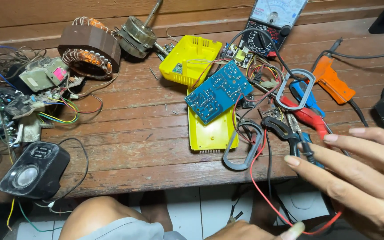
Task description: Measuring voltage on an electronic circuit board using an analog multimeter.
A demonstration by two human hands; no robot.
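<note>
My right hand [361, 178] hovers at the lower right with its fingers spread, holding nothing I can see. Its fingertips are close to a black test probe [306, 150] and black-handled cutters [281, 129]. A thin red wire [263, 186] loops down from the bench, past the thumb of my left hand [250, 231], and back up under my right palm. Only part of the left hand shows at the bottom edge, so its grip is unclear. A blue circuit board [218, 91] rests tilted on a yellow plastic case half [210, 133].
On the wooden bench [134, 133] lie a second yellow case half [192, 58], an analog multimeter [270, 22], an orange soldering gun [332, 80], red-handled pliers [307, 116], a copper-wound stator [90, 51], a motor with shaft [138, 33] and a black speaker [34, 171]. My knee [98, 218] is below.
</note>
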